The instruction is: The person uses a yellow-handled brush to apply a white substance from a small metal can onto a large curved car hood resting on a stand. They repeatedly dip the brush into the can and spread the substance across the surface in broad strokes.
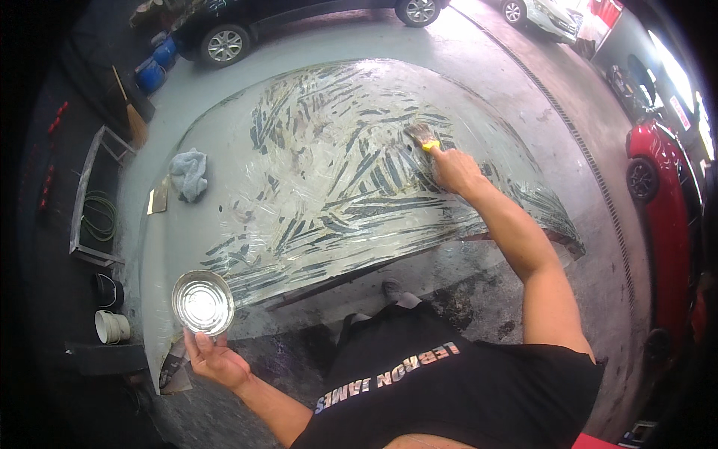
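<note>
My right hand [458, 170] grips a paintbrush [425, 139] with a yellow handle, its bristles against the far right part of a large grey curved panel [224, 138]. Dark strips and glossy wet-looking streaks cover much of the panel's middle. At the near left edge, my left hand [217, 362] holds a round shiny metal can [203, 302] from below, fingers around its lower side. Bright glare hides what is inside the can. A crumpled blue-grey cloth [188, 175] lies on the panel's left side, beside a small flat rectangular plate [158, 199].
Left of the panel are a metal frame [96, 165] with a coiled hose, a white bucket [112, 327], a black bucket [107, 291], a broom [134, 123] and blue drums [152, 73]. A dark car [299, 9] stands beyond, a red car [662, 217] at right.
</note>
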The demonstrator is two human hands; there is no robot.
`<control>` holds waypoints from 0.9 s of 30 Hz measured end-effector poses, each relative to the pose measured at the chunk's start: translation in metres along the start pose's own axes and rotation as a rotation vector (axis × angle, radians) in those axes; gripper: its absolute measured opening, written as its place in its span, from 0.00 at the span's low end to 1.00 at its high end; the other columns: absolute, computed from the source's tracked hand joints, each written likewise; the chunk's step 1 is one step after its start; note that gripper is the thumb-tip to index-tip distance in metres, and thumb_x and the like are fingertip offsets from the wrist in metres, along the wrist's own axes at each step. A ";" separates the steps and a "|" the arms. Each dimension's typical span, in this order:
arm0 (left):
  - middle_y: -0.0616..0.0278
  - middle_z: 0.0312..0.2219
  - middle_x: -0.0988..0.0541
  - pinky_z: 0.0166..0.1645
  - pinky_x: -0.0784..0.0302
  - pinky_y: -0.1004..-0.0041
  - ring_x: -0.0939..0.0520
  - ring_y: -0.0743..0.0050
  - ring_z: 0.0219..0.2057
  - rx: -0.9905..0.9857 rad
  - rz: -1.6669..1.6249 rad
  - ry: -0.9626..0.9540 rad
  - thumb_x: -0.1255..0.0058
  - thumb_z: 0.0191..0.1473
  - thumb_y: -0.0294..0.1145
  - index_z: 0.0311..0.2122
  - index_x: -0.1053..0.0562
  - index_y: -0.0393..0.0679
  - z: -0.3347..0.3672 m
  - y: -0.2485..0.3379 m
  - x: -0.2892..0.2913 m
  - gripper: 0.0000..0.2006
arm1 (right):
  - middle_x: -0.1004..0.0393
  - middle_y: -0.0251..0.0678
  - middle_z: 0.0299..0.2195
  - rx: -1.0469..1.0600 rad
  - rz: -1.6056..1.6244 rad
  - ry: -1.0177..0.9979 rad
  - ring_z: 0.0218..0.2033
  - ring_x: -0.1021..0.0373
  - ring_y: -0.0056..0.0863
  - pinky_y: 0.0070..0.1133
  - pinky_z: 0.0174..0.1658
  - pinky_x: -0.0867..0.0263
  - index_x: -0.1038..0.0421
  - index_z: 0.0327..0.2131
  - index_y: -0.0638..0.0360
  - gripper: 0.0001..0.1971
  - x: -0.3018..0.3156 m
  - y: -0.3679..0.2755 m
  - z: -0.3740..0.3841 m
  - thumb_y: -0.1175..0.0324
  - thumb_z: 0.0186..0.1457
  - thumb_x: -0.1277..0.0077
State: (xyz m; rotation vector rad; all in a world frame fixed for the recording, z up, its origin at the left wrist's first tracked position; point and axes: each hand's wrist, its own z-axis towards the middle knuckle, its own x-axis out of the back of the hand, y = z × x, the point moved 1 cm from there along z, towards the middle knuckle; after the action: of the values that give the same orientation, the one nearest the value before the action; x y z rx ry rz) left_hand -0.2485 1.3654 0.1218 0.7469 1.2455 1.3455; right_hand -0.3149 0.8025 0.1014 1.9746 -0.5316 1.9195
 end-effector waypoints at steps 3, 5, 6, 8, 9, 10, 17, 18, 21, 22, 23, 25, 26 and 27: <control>0.40 0.50 0.25 0.50 0.15 0.60 0.19 0.55 0.49 0.025 -0.050 -0.004 0.46 0.62 0.38 0.60 0.37 0.21 -0.004 -0.006 -0.005 0.31 | 0.20 0.51 0.33 0.040 -0.066 -0.092 0.38 0.22 0.51 0.42 0.41 0.26 0.28 0.49 0.59 0.15 0.033 0.004 -0.011 0.72 0.58 0.56; 0.43 0.50 0.24 0.48 0.16 0.62 0.18 0.58 0.48 0.024 -0.081 -0.019 0.47 0.63 0.38 0.60 0.36 0.23 -0.009 -0.006 -0.008 0.29 | 0.20 0.52 0.36 0.058 0.009 -0.107 0.41 0.22 0.51 0.41 0.41 0.26 0.26 0.51 0.56 0.18 0.061 0.021 0.000 0.73 0.58 0.56; 0.46 0.49 0.23 0.47 0.16 0.63 0.18 0.61 0.47 0.015 -0.092 -0.034 0.48 0.64 0.38 0.59 0.35 0.25 -0.010 -0.006 -0.012 0.27 | 0.20 0.51 0.37 0.018 0.107 -0.053 0.38 0.21 0.46 0.38 0.38 0.26 0.26 0.50 0.58 0.17 0.071 0.033 0.010 0.72 0.60 0.57; 0.47 0.49 0.23 0.47 0.16 0.64 0.18 0.61 0.47 0.009 -0.123 -0.039 0.47 0.63 0.38 0.59 0.36 0.25 -0.010 -0.006 -0.016 0.27 | 0.19 0.47 0.36 -0.060 0.401 0.008 0.33 0.23 0.35 0.32 0.33 0.28 0.26 0.49 0.61 0.15 0.085 0.054 0.025 0.69 0.63 0.58; 0.44 0.49 0.24 0.48 0.15 0.63 0.18 0.59 0.47 0.014 -0.133 -0.038 0.46 0.62 0.37 0.60 0.37 0.23 -0.010 -0.004 -0.014 0.29 | 0.20 0.45 0.35 -0.105 0.607 0.005 0.30 0.25 0.30 0.29 0.30 0.30 0.26 0.48 0.62 0.15 0.087 0.061 0.028 0.68 0.64 0.58; 0.42 0.50 0.24 0.49 0.14 0.62 0.18 0.57 0.47 0.019 -0.143 -0.037 0.45 0.61 0.36 0.61 0.38 0.21 -0.010 -0.002 -0.012 0.31 | 0.20 0.42 0.34 -0.150 0.813 0.001 0.27 0.26 0.25 0.27 0.27 0.32 0.26 0.48 0.63 0.15 0.086 0.065 0.031 0.67 0.65 0.59; 0.48 0.44 0.22 0.41 0.12 0.67 0.17 0.63 0.43 0.168 -0.278 -0.102 0.44 0.57 0.29 0.58 0.35 0.23 -0.006 -0.010 -0.057 0.27 | 0.29 0.27 0.25 -0.133 1.150 0.069 0.20 0.40 0.13 0.16 0.21 0.45 0.26 0.42 0.58 0.15 0.048 0.053 0.032 0.56 0.67 0.54; 0.49 0.43 0.22 0.40 0.12 0.67 0.17 0.63 0.41 0.253 -0.237 -0.150 0.43 0.57 0.30 0.58 0.35 0.23 0.001 -0.009 -0.079 0.28 | 0.31 0.25 0.23 -0.126 1.178 0.117 0.19 0.41 0.12 0.15 0.21 0.47 0.26 0.39 0.57 0.15 0.049 0.046 0.025 0.55 0.66 0.52; 0.56 0.39 0.20 0.35 0.14 0.71 0.17 0.72 0.37 0.286 -0.121 -0.412 0.37 0.55 0.34 0.53 0.26 0.29 0.023 -0.019 -0.164 0.24 | 0.35 0.21 0.18 -0.046 1.289 0.234 0.18 0.43 0.10 0.14 0.20 0.50 0.26 0.33 0.56 0.15 0.051 0.022 -0.007 0.54 0.66 0.49; 0.59 0.35 0.20 0.34 0.14 0.73 0.17 0.75 0.34 0.264 -0.057 -0.508 0.34 0.53 0.35 0.52 0.25 0.30 0.033 -0.029 -0.185 0.24 | 0.37 0.20 0.17 -0.009 1.329 0.274 0.17 0.44 0.10 0.14 0.19 0.50 0.26 0.32 0.56 0.16 0.053 0.019 -0.018 0.54 0.66 0.49; 0.62 0.31 0.20 0.32 0.15 0.74 0.17 0.77 0.31 0.277 -0.051 -0.568 0.32 0.52 0.35 0.50 0.23 0.32 0.036 -0.030 -0.216 0.24 | 0.39 0.18 0.17 0.059 1.403 0.279 0.17 0.45 0.09 0.15 0.19 0.51 0.26 0.31 0.56 0.15 0.046 0.022 -0.025 0.55 0.67 0.50; 0.59 0.35 0.18 0.34 0.12 0.69 0.15 0.72 0.32 0.275 -0.038 -0.710 0.34 0.53 0.34 0.49 0.24 0.30 0.040 -0.040 -0.266 0.22 | 0.40 0.16 0.17 0.178 1.526 0.279 0.17 0.46 0.08 0.14 0.20 0.50 0.26 0.32 0.55 0.11 0.029 0.021 -0.035 0.61 0.67 0.49; 0.58 0.35 0.18 0.34 0.12 0.69 0.15 0.73 0.32 0.302 -0.057 -0.759 0.34 0.53 0.35 0.49 0.24 0.30 0.035 -0.035 -0.290 0.22 | 0.39 0.17 0.17 0.143 1.563 0.214 0.17 0.46 0.08 0.14 0.21 0.50 0.26 0.32 0.57 0.10 0.027 0.020 -0.041 0.63 0.66 0.48; 0.58 0.35 0.17 0.34 0.12 0.69 0.15 0.73 0.31 0.335 -0.073 -0.811 0.34 0.53 0.35 0.49 0.24 0.30 0.028 -0.030 -0.313 0.22 | 0.38 0.18 0.18 0.173 1.474 0.261 0.18 0.45 0.08 0.14 0.21 0.50 0.25 0.33 0.59 0.10 0.030 0.018 -0.048 0.64 0.65 0.47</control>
State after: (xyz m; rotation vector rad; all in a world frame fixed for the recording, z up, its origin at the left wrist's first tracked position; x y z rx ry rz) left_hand -0.1516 1.0687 0.1688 1.3034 0.8189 0.6436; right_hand -0.3656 0.8090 0.1323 1.3090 -2.1978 2.9194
